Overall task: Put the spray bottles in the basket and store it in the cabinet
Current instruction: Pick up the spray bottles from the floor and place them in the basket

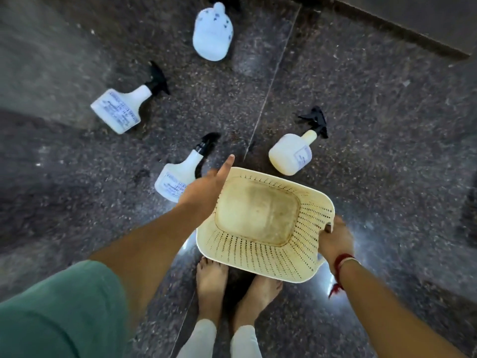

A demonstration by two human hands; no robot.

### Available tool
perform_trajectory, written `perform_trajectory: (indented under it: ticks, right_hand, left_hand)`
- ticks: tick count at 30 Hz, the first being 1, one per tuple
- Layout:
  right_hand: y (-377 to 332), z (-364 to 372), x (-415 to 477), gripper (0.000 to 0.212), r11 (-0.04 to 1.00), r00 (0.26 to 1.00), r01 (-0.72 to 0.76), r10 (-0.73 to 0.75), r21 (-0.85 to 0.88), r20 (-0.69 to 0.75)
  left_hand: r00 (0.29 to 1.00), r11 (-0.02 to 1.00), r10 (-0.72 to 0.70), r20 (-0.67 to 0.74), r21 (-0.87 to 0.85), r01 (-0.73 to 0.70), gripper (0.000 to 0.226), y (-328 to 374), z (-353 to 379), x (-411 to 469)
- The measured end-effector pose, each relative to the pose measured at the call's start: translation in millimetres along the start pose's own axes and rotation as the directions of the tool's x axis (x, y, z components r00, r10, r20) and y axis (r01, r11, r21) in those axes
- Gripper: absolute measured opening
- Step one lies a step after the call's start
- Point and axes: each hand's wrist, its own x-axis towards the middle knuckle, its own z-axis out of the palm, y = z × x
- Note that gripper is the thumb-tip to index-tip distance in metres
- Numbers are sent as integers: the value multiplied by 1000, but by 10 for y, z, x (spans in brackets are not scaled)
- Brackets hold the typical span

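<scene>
While the right hand [334, 241] grips the basket [260, 220], the left hand [206, 187] points.

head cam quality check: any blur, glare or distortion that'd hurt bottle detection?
Head view: motion blur smears the far white bottle and the labels on the left spray bottle; wide-angle bending stretches the floor edges; glare patches sit beside the basket, near the right hand; black triggers blend into the dark speckled stone.

Labels on the spray bottles [117, 109] seem too blurred to read.
</scene>
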Motion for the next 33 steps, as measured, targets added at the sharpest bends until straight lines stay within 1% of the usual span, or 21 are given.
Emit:
perform_trajectory:
  ticks: [3,5,11,14,17,20,22,24,25,27,29,30,31,33]
  right_hand:
    - [-222,161,-79,26,999,999,34,-33,-19,20]
    - [-349,228,-126,26,999,999,33,-32,-35,31]
    - [-570,313,-142,28,996,997,71,-70,-44,34]
    - [-666,350,-141,29,994,993,99,-96,-45,68]
    - [-769,397,-155,28,989,988,135,-131,-52,83]
    - [-841,422,-174,22,989,987,139,-134,-51,91]
    - [-856,414,-176,18,988,983,145,-138,-52,121]
    - [-854,385,-172,15,988,977,154,-149,-24,152]
    - [-858,363,-173,18,986,974,164,-163,5,155]
    - [-884,308,-170,34,976,969,205,-213,76,121]
    - [-918,256,-115,57,960,963,269,-271,78,15]
    - [-939,233,-69,64,955,957,290,-287,64,-49]
    - [-967,216,-10,67,953,950,299,-292,56,-108]
    - [-1048,180,142,71,958,949,277,-259,78,-182]
  left_hand:
    - [997,986,-79,-5,-149,77,101,-265,-80,-62]
    - [994,975,-107,-10,-195,103,100,-377,-133,-100]
    - [989,971,-141,-43,-201,129,95,-588,-169,-113]
    - [987,974,-148,-61,-180,135,97,-684,-178,-75]
    - [984,978,-155,-86,-157,140,99,-787,-199,-58]
    - [983,977,-160,-92,-158,144,99,-865,-222,-66]
    - [985,976,-156,-71,-167,143,91,-888,-230,-81]
    - [987,979,-136,-88,-167,120,70,-908,-260,-107]
    - [984,983,-124,-124,-150,105,62,-922,-275,-117]
    - [964,988,-123,-235,-120,97,60,-964,-322,-107]
    - [925,982,-170,-341,-138,129,57,-1017,-394,-41]
    - [904,974,-210,-373,-156,162,54,-1052,-430,10]
    - [885,962,-262,-385,-177,208,51,-1092,-461,77]
    - [861,923,-377,-341,-214,319,47,-1176,-499,222]
